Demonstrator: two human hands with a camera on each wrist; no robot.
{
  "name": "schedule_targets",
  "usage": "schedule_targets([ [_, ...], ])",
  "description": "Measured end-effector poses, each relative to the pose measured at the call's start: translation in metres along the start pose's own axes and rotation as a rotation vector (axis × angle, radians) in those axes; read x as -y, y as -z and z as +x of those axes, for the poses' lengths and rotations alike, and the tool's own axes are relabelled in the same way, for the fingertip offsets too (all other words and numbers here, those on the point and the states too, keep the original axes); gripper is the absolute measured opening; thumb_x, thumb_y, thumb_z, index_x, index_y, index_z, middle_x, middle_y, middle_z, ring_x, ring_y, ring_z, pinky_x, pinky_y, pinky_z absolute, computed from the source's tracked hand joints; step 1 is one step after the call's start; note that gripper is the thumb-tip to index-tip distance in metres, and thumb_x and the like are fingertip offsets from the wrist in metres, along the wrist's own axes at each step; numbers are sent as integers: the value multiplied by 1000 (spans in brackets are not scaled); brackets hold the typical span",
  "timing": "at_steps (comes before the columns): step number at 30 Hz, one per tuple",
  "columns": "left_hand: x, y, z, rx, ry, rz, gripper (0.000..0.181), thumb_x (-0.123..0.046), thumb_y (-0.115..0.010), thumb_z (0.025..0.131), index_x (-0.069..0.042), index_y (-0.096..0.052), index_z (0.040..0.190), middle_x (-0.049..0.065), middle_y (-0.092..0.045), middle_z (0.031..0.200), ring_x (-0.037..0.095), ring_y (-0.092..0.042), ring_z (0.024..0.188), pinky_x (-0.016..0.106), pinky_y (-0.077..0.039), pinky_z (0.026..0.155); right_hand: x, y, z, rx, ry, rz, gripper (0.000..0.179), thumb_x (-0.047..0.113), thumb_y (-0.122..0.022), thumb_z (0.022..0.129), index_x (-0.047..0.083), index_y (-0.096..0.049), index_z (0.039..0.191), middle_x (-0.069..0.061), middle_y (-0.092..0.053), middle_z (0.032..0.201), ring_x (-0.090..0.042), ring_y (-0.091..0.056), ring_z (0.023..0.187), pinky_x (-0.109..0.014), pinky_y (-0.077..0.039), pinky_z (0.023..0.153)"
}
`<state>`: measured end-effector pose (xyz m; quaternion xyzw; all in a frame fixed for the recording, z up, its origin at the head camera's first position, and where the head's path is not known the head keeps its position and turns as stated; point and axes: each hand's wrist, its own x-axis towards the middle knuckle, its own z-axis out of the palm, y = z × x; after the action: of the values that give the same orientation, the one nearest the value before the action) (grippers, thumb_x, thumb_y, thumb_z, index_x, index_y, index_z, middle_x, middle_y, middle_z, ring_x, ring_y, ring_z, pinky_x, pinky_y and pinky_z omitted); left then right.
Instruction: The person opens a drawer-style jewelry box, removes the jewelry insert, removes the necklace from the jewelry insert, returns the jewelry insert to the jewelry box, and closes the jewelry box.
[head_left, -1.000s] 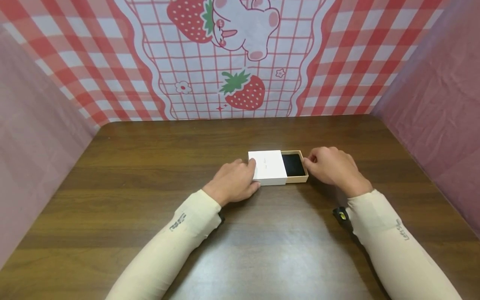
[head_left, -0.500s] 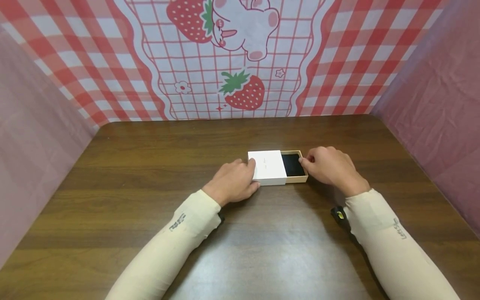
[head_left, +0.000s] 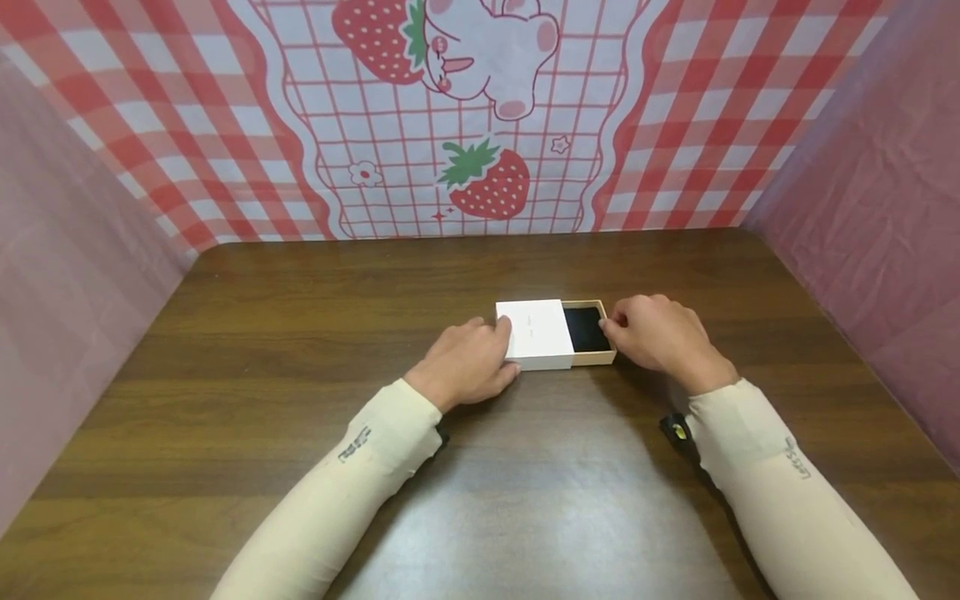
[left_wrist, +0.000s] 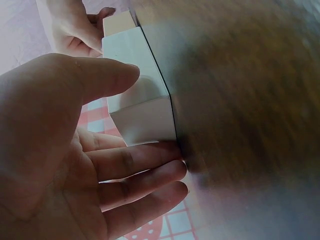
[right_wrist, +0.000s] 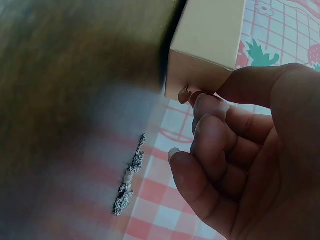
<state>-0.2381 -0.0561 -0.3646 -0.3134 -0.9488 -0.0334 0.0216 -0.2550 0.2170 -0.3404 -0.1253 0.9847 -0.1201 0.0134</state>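
Note:
A slide-out box lies on the table, its white sleeve (head_left: 534,335) on the left. Its tan tray (head_left: 594,359) sticks out to the right, with a black insert (head_left: 587,330) inside. My left hand (head_left: 467,362) holds the sleeve's left end; the left wrist view shows the thumb along the near long side and fingers at the end face. At the tray's right end, my right hand (head_left: 658,335) pinches the end wall, its thumb tip overlapping the insert. In the right wrist view, a silvery chain-like strand (right_wrist: 129,175) lies beyond the curled fingers.
The brown wooden table (head_left: 300,283) ends at a red-and-white checked cloth (head_left: 690,125) printed with strawberries. Pink cloth (head_left: 873,183) hangs on both sides.
My right hand has shifted slightly left, its thumb tip moving from the tray's outer end to over the insert's edge. The left hand and box look the same.

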Motion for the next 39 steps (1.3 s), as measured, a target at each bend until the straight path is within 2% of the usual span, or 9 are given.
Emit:
schedule_targets([
  [9, -2, 0, 2, 20, 15, -7, 53, -43, -59, 99, 1, -52, 127, 7, -65, 89, 21, -60, 90, 38, -53, 73, -2, -3, 0, -21, 23, -5, 26, 31, -60, 98, 11, -67, 82, -2, -56, 67, -21, -51, 64, -38, -40, 56],
  [24, -1, -1, 2, 5, 9, 11, 52, -43, -59, 99, 1, -53, 127, 7, -65, 88, 22, -61, 91, 39, -54, 73, 3, -3, 0, -26, 27, -36, 25, 31, -61, 98, 12, -67, 83, -2, -56, 68, -22, -53, 66, -41, -42, 59],
  [39, -2, 1, 2, 20, 14, 15, 51, -45, -58, 99, -1, -53, 125, 6, -61, 85, 21, -61, 90, 38, -54, 72, 4, -4, -2, -41, 53, -36, 26, 31, -61, 98, 13, -66, 79, -1, -55, 66, -21, -52, 64, -40, -42, 57],
])
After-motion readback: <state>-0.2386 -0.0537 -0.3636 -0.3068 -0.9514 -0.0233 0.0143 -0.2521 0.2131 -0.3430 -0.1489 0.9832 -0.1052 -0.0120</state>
